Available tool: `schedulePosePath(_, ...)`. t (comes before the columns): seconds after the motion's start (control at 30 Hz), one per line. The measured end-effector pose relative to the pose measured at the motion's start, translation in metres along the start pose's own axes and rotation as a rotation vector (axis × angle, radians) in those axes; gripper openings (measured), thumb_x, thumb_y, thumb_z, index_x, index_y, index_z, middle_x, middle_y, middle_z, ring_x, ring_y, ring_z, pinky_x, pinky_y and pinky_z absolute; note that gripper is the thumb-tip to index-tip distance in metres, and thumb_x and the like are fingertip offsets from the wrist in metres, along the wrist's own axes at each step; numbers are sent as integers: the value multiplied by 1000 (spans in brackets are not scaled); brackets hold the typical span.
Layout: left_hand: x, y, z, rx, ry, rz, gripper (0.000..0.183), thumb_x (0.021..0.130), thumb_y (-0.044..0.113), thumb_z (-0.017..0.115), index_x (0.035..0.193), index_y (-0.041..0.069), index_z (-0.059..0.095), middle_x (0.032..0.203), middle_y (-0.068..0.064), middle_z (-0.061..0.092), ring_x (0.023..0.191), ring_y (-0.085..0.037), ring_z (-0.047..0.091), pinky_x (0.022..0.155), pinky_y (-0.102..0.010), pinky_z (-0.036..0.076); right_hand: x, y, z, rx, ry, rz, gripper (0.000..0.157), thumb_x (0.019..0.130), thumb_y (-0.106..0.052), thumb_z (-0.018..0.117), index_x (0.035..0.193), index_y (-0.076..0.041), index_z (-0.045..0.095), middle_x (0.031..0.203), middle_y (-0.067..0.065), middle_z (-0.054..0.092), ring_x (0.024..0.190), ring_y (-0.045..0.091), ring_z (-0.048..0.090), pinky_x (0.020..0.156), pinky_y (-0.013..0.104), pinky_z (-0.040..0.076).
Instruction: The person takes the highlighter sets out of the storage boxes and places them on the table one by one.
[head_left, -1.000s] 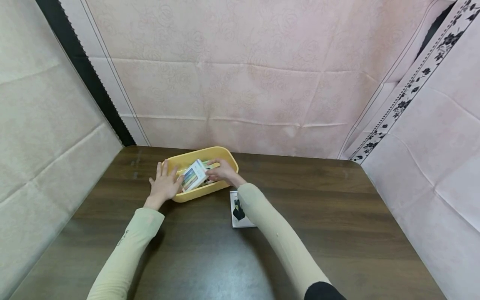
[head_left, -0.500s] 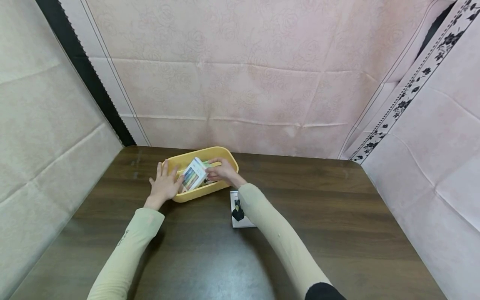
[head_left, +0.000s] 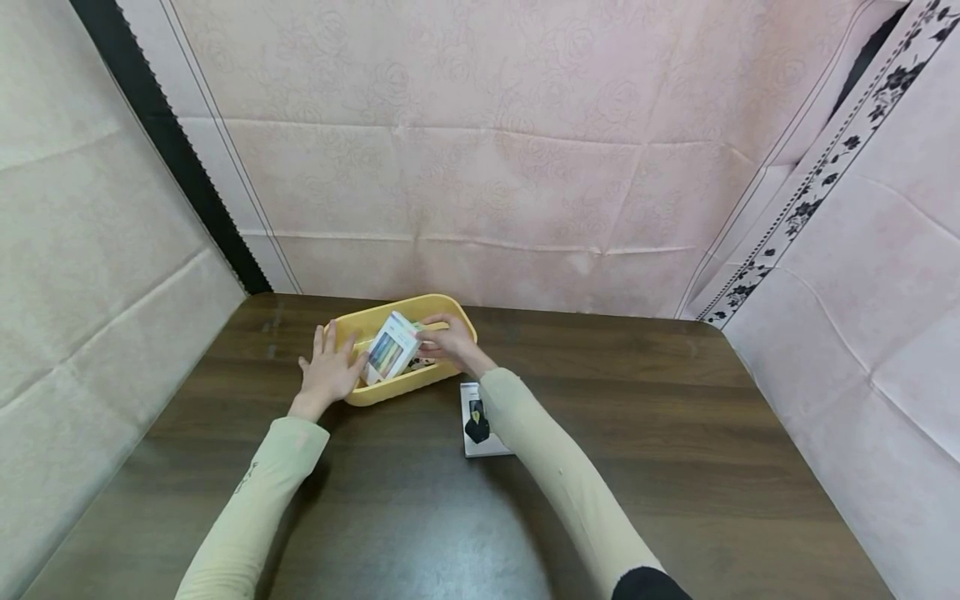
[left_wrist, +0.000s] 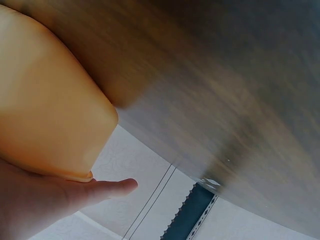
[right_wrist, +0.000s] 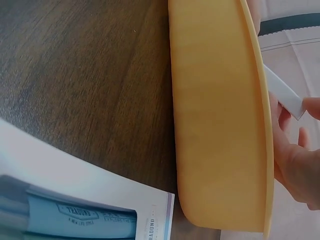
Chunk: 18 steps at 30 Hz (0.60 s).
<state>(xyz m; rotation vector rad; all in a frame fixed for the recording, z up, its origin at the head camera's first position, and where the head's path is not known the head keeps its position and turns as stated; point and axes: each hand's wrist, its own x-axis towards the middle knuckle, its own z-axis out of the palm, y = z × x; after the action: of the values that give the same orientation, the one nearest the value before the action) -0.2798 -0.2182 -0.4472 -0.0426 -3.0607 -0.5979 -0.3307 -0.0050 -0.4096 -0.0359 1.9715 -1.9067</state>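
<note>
A white box (head_left: 390,346) with a picture or window of coloured strips sits tilted in the yellow basket (head_left: 401,387). My right hand (head_left: 447,342) pinches the box's right edge between thumb and fingers. In the right wrist view, the corner of the white box (right_wrist: 284,92) shows above the basket rim, with my thumb on it. My left hand (head_left: 330,371) rests on the basket's left end, its fingers spread. In the left wrist view, one straight finger (left_wrist: 112,189) extends past the basket's rim. Other contents are mostly hidden under the box.
Another white box (head_left: 487,446) lies on the wooden table (head_left: 637,433), partly under my right forearm; a black piece overlaps it. In the right wrist view, this white box (right_wrist: 155,215) has a window onto blue printed items. Pale cloth (head_left: 487,192) hangs behind the table.
My right hand has lifted the white box slightly, and its top edge has shifted up and a little right. My left hand has stayed in place on the basket.
</note>
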Motion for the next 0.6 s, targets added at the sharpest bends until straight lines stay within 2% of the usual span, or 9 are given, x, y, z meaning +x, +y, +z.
schedulePosePath(0.27, -2, 0, 0, 0, 2, 7, 62, 94, 49, 24, 142, 10, 21, 149, -21, -6, 135, -40, -14, 91, -76, 8, 1, 2, -2, 76, 58, -8, 35, 83, -2, 58, 115, 0, 44, 114, 26, 53, 82, 27, 65, 85, 38, 49)
schedulePosePath(0.43, -2, -1, 0, 6, 1, 12, 66, 92, 54, 19, 142, 11, 20, 149, -21, -6, 135, -40, -14, 91, -76, 8, 1, 2, -5, 69, 97, -17, 34, 83, -4, 60, 114, -1, 47, 113, 24, 54, 81, 25, 66, 81, 34, 51)
schedulePosePath(0.6, -2, -1, 0, 8, 6, 7, 65, 93, 53, 21, 142, 11, 21, 149, -21, -6, 135, -41, -12, 91, -76, 8, 0, 2, -10, 65, 89, -29, 36, 84, -6, 59, 116, -2, 45, 115, 24, 53, 85, 27, 66, 82, 35, 51)
